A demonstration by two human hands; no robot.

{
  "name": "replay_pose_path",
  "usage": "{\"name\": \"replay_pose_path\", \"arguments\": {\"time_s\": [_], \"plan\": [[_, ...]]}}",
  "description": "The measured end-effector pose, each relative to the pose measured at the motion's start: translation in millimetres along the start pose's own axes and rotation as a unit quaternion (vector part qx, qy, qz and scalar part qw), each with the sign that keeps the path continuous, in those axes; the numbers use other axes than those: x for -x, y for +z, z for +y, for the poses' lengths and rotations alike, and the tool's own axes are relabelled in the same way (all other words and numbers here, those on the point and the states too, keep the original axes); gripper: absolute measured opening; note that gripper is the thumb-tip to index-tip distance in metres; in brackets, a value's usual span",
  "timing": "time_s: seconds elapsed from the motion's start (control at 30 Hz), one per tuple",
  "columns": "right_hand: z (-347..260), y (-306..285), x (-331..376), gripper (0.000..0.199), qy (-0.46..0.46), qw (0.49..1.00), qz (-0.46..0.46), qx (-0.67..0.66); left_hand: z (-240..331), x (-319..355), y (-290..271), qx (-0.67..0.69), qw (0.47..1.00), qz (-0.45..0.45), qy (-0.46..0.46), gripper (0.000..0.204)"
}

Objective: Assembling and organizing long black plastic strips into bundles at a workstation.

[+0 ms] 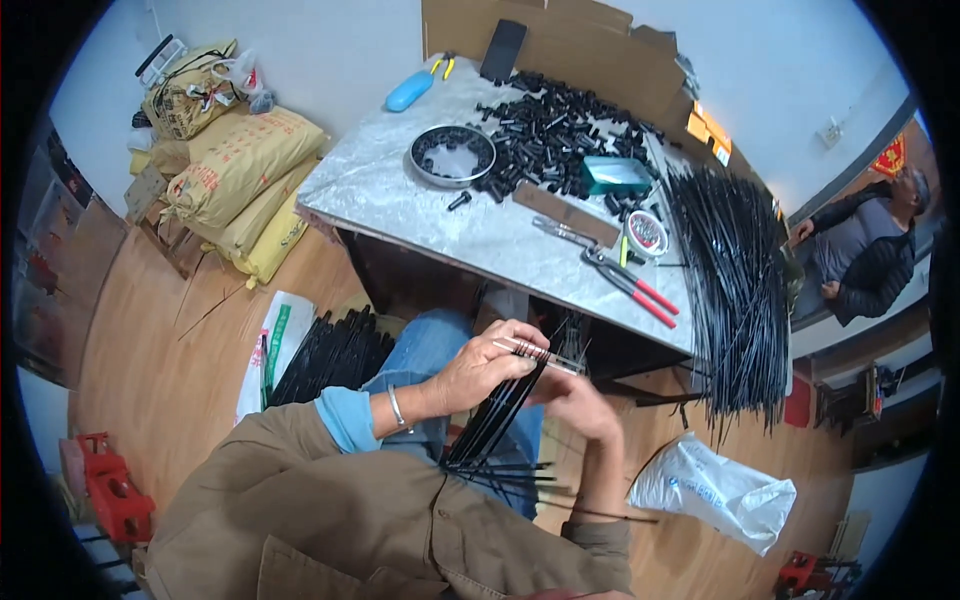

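My left hand [485, 368], with a metal bangle at its wrist, is closed on the upper end of a bundle of thin black rods [497, 418]. The bundle slants down over my lap, and its lower ends fan out to the right. Across its top lies a narrow pale strip [540, 354] with reddish-brown bands, between thumb and fingers. My right hand [580, 405] is close against the right side of the bundle. It is blurred and its fingers are partly hidden, so its grip does not show.
On the table [400, 215] are a heap of black bolts [560, 125], a round metal dish [452, 156], red-handled pliers [630, 285] and many long black rods [730, 290]. More black rods [335, 355] lie left of my knee. A white sack [710, 490] lies on the floor. Another person [865, 245] is at the right.
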State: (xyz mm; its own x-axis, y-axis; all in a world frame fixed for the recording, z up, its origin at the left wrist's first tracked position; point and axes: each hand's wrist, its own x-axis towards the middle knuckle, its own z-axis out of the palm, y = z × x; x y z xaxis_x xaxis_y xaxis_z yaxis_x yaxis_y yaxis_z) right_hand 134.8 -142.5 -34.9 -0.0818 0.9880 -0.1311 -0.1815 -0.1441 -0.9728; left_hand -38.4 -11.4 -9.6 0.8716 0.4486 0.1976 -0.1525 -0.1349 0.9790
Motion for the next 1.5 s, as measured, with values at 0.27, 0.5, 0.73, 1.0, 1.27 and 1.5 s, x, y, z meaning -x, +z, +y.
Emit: {"name": "replay_pose_path", "arguments": {"time_s": [0.27,0.5,0.73,1.0,1.27,1.5], "plan": [[8,82,-27,0.031,-0.052,0.952,0.194,-0.233,19,-19,-26,0.174,0.939,-0.149,-0.257,0.046],[5,71,-39,0.032,-0.014,0.933,0.223,-0.282,4,-161,-106,-0.067,0.994,-0.009,-0.081,0.037],[10,48,-54,0.027,0.039,0.913,0.255,-0.316,-30,-359,-171,-0.450,0.875,0.175,-0.036,0.036],[17,23,-69,0.026,0.064,0.902,0.266,-0.334,-69,-418,-170,-0.613,0.781,0.113,-0.031,0.034],[19,24,-78,0.026,0.058,0.916,0.223,-0.329,-11,-382,-199,0.160,0.981,0.083,-0.076,0.022],[24,30,-69,0.028,0.042,0.925,0.212,-0.311,-45,-338,-199,-0.040,0.991,0.016,-0.128,0.022]]}}
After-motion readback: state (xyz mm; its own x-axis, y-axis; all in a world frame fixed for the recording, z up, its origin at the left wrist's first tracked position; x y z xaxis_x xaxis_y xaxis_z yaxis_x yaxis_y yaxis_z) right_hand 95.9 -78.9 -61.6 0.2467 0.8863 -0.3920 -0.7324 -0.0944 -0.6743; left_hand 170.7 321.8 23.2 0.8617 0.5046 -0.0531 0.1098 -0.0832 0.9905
